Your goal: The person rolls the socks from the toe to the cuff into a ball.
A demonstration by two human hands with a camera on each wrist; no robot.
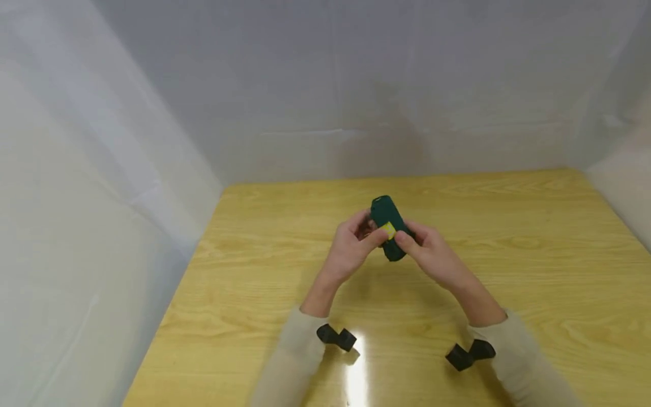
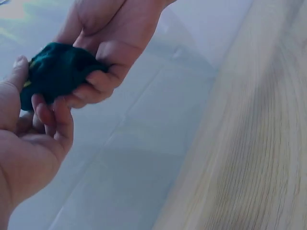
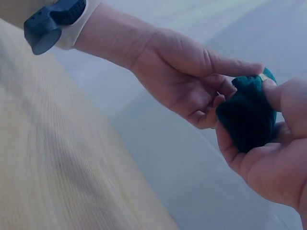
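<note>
A pale wooden table (image 1: 508, 254) stands inside white sheeted walls (image 1: 102, 169). Above its middle, a dark green rolled cloth bundle (image 1: 389, 227) with a yellow tag is held off the surface, its long axis running away from the person, far end tipped up. The left hand (image 1: 351, 249) and right hand (image 1: 432, 254) both pinch it with curled fingers.

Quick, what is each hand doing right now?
Left hand: holding the green roll, thumb on it.
Right hand: holding the same roll, fingers curled round it.
</note>
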